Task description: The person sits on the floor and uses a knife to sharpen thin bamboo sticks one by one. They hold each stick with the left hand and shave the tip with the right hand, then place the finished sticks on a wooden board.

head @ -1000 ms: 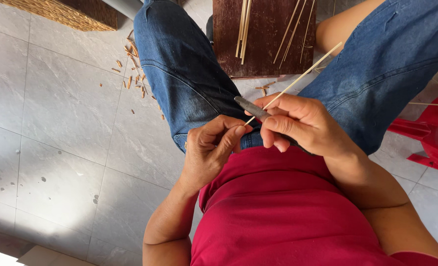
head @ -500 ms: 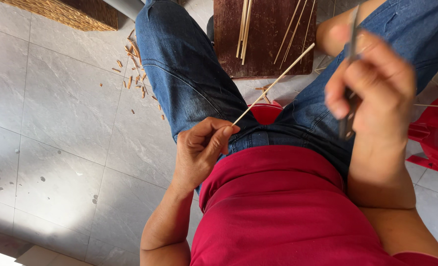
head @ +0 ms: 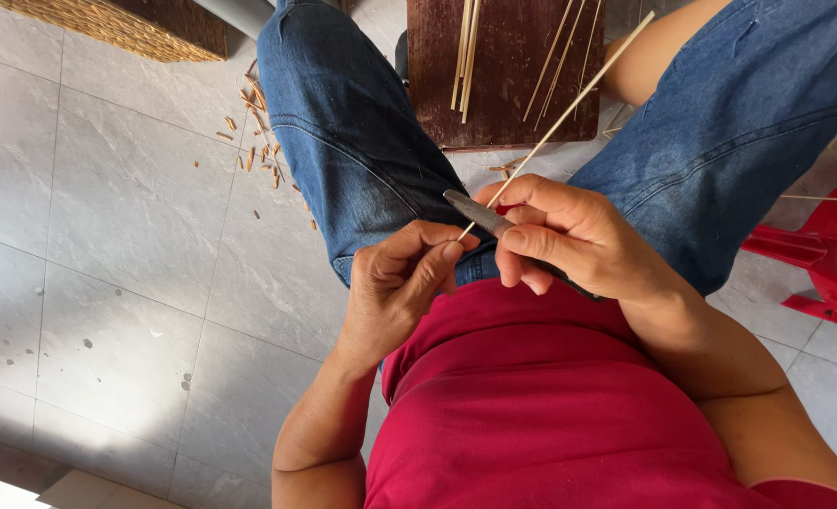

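Grey floor tiles (head: 107,236) spread under a seated person in a red shirt (head: 550,415) and blue jeans (head: 362,141), seen from above. Nearest, over the lap, the left hand (head: 399,283) is clenched on the near end of a thin stick (head: 569,108), pinching it between thumb and fingertips. Touching it from the right, the right hand (head: 569,236) is closed around a grey knife (head: 479,215), whose blade lies across the stick just beyond the left fingertips; the handle is hidden inside the palm. From this pinch the stick runs up and to the right, slanting over the right knee and past the edge of a dark brown board (head: 503,94) that lies on the floor between the legs. Several more pale sticks (head: 465,57) rest on that board. Left of the left knee, small shavings (head: 249,141) are scattered over the tiles. Further off, at the top left, stands a woven basket (head: 126,28), and at the right edge a red plastic thing (head: 833,254) with more sticks across it.
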A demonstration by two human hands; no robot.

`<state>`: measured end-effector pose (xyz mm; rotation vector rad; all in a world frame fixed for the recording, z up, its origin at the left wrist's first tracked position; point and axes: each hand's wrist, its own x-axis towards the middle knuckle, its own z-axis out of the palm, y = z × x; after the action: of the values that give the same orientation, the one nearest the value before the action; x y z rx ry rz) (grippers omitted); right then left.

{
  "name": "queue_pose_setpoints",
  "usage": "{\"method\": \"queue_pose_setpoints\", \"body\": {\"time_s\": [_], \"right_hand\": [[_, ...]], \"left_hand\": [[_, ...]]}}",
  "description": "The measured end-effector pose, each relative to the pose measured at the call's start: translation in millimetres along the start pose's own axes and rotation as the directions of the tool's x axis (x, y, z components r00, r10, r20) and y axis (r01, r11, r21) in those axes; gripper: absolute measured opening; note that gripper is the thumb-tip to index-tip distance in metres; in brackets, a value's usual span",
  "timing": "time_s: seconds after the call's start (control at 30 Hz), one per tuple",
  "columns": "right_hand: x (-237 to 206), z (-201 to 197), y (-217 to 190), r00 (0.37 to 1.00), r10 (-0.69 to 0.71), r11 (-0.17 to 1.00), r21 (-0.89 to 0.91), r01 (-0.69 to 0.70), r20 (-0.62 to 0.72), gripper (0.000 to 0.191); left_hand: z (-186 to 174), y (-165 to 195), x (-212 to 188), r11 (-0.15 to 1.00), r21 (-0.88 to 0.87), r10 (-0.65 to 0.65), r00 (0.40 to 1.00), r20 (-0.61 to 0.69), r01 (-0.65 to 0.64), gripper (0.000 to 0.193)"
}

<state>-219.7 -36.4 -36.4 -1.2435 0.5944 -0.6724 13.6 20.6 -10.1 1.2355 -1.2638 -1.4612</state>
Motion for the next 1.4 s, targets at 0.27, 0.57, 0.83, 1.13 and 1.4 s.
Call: {"method": "queue_pose_setpoints", "body": {"time_s": [0.27,0.57,0.83,1.13,1.4], "right_hand": [[-8.7,-13.2,2.7,0.999,-0.016,0.999,0.036,0.017,-0.039,0.031],[-16.7,-45.5,-40.1,0.891,-0.118,0.988,0.035,0.149,-0.439,0.032],[1.0,1.4,-12.5,0.996,-0.093,0.991,-0.092,0.093,-0.004,0.035],[-0.1,3.6,1.5,1.000,0.004,0.999,-0.054,-0.004,0.005,0.031],[-4.7,-11.7,-2.5,0.999,-0.025,0.998,0.054,0.027,-0.037,0.028]], "left_hand": [[-10.6,-7.6,-5.5,0.979,-0.171,-0.096,0.991,0.099,0.112,0.019],[-19.0,-7.9,-12.7,0.963,-0.232,-0.125,0.990,0.068,0.137,0.018],[-7.6,1.7,0.9,0.950,-0.202,-0.217,0.968,0.124,0.239,0.022],[-5.2,-1.8,0.0,0.976,-0.118,-0.180,0.983,0.044,0.184,0.020],[-13.3,-7.0,-5.8,0.950,-0.246,-0.165,0.978,0.130,0.193,0.021]]}}
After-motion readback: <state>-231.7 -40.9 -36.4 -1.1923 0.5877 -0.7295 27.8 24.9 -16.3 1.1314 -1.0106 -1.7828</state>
